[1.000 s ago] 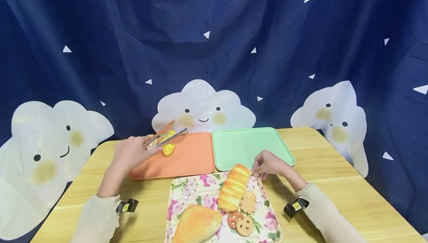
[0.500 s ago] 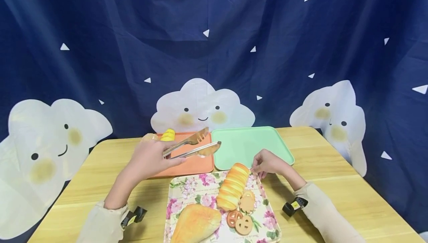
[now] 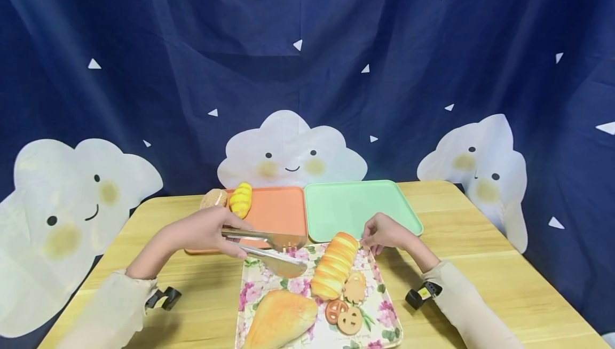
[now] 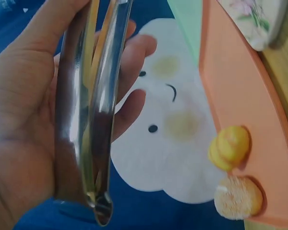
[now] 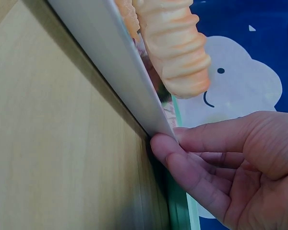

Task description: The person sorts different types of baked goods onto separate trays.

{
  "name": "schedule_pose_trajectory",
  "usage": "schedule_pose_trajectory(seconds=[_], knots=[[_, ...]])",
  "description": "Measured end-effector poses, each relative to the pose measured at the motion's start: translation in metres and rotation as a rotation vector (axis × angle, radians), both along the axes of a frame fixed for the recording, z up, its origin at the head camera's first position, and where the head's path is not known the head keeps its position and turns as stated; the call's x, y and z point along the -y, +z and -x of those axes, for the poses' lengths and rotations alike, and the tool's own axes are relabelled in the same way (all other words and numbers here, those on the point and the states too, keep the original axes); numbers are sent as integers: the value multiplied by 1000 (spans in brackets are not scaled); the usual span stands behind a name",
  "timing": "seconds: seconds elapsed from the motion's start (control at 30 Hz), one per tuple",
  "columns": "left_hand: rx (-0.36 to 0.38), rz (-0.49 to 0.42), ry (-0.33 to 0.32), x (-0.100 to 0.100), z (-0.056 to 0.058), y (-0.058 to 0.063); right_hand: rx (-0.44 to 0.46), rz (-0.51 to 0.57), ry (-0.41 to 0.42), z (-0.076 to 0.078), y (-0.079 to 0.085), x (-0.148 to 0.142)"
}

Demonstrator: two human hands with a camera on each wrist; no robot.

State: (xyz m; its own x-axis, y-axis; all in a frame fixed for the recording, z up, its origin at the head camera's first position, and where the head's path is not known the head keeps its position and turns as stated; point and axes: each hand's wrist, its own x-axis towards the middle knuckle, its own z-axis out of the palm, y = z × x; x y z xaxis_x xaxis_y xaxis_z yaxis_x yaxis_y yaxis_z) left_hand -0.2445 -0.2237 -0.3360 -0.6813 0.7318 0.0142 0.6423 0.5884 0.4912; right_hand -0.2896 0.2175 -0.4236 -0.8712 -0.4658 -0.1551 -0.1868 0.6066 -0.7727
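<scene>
Two things held, head view: shiny metal tongs [image 3: 281, 240], lower centre, gripped by the left hand [image 3: 204, 229]; a floral tray [image 3: 298, 286], bottom centre, pinched by the right hand [image 3: 386, 233]. Left wrist view alone, lower left: the tongs' curved end [image 4: 102, 211]. Right wrist view, upper centre: the tray's smooth rim [image 5: 117, 67].

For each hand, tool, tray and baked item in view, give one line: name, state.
left hand, gripping
right hand, pinching
tongs, held by left hand, open, gripping nothing
floral tray, loaded, edge pinched by right hand
orange tray, loaded
green tray, unloaded
ridged loaf, lying on floral tray
large bread, lying on floral tray
biscuits, on floral tray, two overlapping
yellow roll, lying on orange tray
round bun, lying on orange tray
</scene>
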Motion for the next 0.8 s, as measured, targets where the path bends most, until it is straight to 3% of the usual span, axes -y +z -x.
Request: schedule_pose_trajectory(seconds=[0.17, 0.37, 0.57, 0.8], knots=[[182, -56, -134, 12, -1, 2, 4, -4, 4, 2, -1, -1], [355, -96, -199, 18, -5, 1, -3, -7, 2, 1, -2, -1], [351, -76, -212, 15, -9, -4, -4, 3, 6, 0, 1, -1], [373, -121, -238, 15, -11, -13, -1, 3, 9, 0, 0, 0]])
